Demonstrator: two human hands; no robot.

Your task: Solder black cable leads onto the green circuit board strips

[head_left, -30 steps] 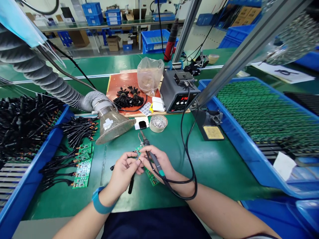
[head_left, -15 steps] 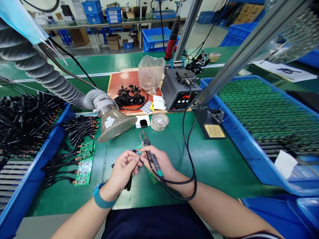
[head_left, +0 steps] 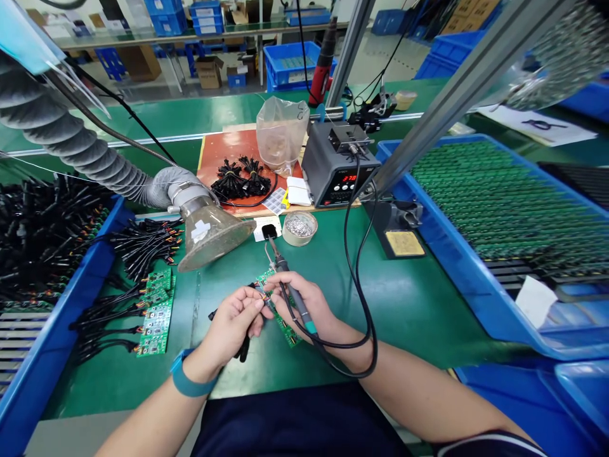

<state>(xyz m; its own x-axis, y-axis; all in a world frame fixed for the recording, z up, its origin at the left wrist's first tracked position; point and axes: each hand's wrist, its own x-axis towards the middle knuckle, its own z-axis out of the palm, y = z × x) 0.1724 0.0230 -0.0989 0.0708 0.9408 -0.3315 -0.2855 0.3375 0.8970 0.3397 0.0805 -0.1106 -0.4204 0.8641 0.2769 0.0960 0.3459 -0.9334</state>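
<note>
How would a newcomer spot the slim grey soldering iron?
Over the glossy green tabletop, find the bare right hand. Held there, the slim grey soldering iron has a teal band and looping black cable, unlike the green circuit board beneath.

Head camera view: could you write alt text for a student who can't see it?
The right hand has a soldering iron in its grip over a green circuit board; the left hand holds a black cable. Blue trays stand either side.

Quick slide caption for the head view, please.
Right hand grips a soldering iron while the left hand pinches thin wires by a green circuit board.
</note>
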